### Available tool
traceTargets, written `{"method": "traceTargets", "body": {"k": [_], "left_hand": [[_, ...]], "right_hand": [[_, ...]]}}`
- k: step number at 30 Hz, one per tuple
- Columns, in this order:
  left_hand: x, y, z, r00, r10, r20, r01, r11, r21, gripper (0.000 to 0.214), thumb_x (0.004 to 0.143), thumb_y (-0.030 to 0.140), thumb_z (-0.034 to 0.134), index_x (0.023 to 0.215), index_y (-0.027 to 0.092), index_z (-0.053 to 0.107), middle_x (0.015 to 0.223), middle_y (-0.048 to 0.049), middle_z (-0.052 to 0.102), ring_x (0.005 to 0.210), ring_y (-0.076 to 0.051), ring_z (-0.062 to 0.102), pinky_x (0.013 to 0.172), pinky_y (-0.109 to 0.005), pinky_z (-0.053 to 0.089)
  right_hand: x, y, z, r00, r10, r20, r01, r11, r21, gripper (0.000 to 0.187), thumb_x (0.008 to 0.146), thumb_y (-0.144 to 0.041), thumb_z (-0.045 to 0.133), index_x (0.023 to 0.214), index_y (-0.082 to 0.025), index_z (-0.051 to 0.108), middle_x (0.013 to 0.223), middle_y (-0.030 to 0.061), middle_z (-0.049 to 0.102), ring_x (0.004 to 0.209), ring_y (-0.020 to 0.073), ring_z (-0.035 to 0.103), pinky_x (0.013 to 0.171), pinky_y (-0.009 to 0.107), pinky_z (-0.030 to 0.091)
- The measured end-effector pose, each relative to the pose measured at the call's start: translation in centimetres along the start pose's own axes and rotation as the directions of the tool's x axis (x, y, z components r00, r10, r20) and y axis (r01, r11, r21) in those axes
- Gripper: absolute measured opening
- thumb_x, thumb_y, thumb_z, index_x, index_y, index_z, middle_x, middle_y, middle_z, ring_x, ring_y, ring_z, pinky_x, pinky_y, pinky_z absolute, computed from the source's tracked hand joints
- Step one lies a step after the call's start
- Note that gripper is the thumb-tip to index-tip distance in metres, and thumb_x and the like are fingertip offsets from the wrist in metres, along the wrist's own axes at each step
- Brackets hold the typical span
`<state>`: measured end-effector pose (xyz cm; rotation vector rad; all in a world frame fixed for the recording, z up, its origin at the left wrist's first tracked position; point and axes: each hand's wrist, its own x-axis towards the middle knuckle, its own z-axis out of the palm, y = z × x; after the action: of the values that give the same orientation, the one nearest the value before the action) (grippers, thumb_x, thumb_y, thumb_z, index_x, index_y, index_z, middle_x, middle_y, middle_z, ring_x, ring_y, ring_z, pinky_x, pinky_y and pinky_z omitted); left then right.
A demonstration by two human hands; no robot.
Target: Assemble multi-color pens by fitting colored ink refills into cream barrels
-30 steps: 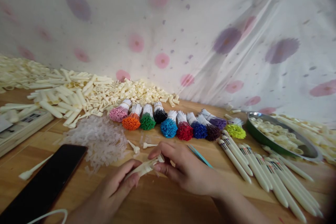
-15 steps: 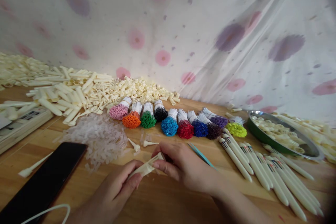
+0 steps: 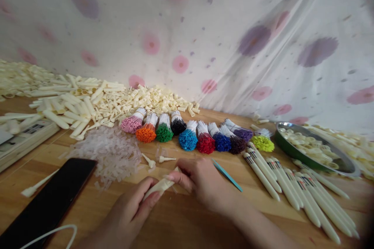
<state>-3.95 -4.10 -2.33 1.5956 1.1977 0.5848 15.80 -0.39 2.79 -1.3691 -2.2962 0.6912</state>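
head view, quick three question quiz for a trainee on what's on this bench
1. True or false: the left hand and right hand both grip the cream pen barrel.
2. Which colour lies leftmost in the row of refill bundles? A pink, B green, C red.
3. Fill in: the black phone lies on the person's ____ side.
Key: 1 true; 2 A; 3 left.

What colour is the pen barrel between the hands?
Cream; the pen barrel shows best in the head view.
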Motion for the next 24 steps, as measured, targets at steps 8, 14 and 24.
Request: {"method": "traceTargets", "body": {"k": [8, 14, 24], "left_hand": [[0.4, -1.0, 0.5, 0.998, -0.068, 0.019, 0.07, 0.968, -0.239, 0.035, 0.087, 0.053, 0.042, 0.085, 0.022, 0.058, 0.072, 0.0027, 0.052, 0.069, -0.015, 0.049, 0.064, -0.026, 0.039], [0.5, -1.4, 0.7, 0.997, -0.078, 0.015, 0.079, 0.952, -0.295, 0.037, 0.085, 0.056, 0.044, 0.081, 0.022, 0.059, 0.07, 0.0027, 0.05, 0.069, -0.015, 0.048, 0.065, -0.026, 0.04], [1.0, -0.2, 0.4, 0.921, -0.304, 0.246, 0.388, 0.78, -0.49, 0.044, 0.072, 0.063, 0.056, 0.075, 0.019, 0.059, 0.054, 0.0097, 0.038, 0.043, -0.005, 0.02, 0.04, -0.017, 0.014]], "right_hand": [[0.2, 0.4, -0.5, 0.992, -0.09, 0.091, 0.087, 0.996, 0.038, 0.027, 0.088, -0.041, 0.051, 0.077, -0.017, 0.056, 0.065, -0.0014, 0.053, 0.055, 0.0102, 0.041, 0.051, 0.021, 0.027], [0.2, 0.7, -0.4, 0.991, -0.1, 0.088, 0.09, 0.99, 0.107, 0.026, 0.088, -0.042, 0.051, 0.093, -0.019, 0.059, 0.069, -0.0013, 0.056, 0.059, 0.0107, 0.045, 0.052, 0.02, 0.029], [0.8, 1.1, 1.3, 0.996, -0.043, 0.074, 0.032, 0.988, 0.148, 0.031, 0.09, -0.044, 0.046, 0.082, -0.017, 0.059, 0.065, -0.001, 0.054, 0.055, 0.0101, 0.042, 0.05, 0.02, 0.03]]}}
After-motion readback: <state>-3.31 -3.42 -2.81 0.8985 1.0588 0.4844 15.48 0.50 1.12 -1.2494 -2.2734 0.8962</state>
